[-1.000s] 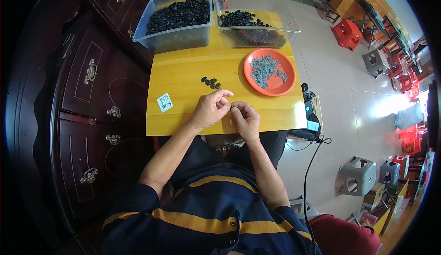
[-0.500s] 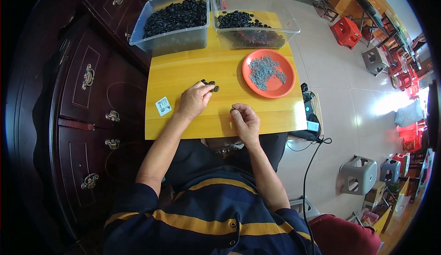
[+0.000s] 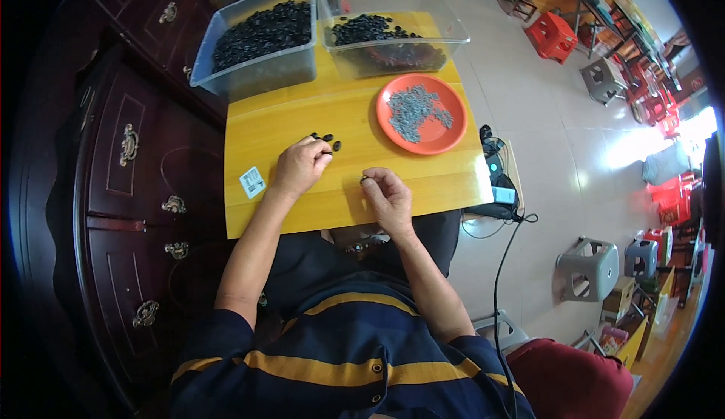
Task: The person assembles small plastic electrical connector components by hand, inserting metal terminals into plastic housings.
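Several glossy black oval pieces point(image 3: 337, 146) lie in a small cluster on the yellow table point(image 3: 283, 117). Against their near side rests my left hand point(image 3: 298, 168), fingers curled together; its fingertips are partly hidden, so what they grip does not show. My right hand point(image 3: 390, 198) is above the near part of the table, thumb and forefinger pinching a small dark piece point(image 3: 363, 179). Farther right stands an orange-red plate point(image 3: 451, 136) with many small grey, screw-like parts point(image 3: 414, 111) heaped in it.
Two clear plastic bins, a left one point(image 3: 260, 83) and a right one point(image 3: 453, 40), hold black pieces at the table's far side. A white label point(image 3: 252, 182) lies at left. A dark wooden cabinet point(image 3: 113, 192) flanks the table; cables and a black device point(image 3: 495, 166) are at right.
The whole view has shifted, so table and bins appear farther left. My left hand has drawn back slightly from the black pieces, showing more of them. My right hand keeps its pinch.
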Demonstrator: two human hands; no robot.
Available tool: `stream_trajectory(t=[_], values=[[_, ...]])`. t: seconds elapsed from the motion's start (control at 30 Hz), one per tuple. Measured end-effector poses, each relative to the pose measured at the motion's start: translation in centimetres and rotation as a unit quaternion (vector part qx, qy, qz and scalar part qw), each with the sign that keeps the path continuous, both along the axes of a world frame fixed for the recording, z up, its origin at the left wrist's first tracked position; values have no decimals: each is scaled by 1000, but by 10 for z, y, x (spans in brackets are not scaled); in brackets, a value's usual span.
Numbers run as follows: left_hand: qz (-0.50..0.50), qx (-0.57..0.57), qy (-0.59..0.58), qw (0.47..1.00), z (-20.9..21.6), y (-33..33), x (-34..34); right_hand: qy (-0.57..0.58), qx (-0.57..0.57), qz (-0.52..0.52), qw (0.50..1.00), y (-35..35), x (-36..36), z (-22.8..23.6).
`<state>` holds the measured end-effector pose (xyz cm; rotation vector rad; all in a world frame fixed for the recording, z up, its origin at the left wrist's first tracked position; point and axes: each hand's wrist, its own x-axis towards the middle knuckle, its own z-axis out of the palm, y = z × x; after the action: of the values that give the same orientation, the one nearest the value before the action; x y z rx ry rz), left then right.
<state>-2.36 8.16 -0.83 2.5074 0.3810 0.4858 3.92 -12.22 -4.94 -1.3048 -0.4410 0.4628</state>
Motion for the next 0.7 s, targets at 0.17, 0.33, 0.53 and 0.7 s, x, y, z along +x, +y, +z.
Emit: stream_trajectory(t=[0.17, 0.33, 0.53, 0.7], values=[[-12, -18, -38, 999, 12, -12, -7, 8, 15, 1, 1000, 2, 0, 3], [-2, -238, -90, 967, 12, -37, -25, 35, 25, 5, 999, -2, 3, 4], [-27, -392, -107, 913, 19, -85, -35, 183, 123, -41, 975, 3, 7, 28], [-78, -320, -111, 938, 27, -121, -32, 303, 196, -36, 932, 10, -3, 51]])
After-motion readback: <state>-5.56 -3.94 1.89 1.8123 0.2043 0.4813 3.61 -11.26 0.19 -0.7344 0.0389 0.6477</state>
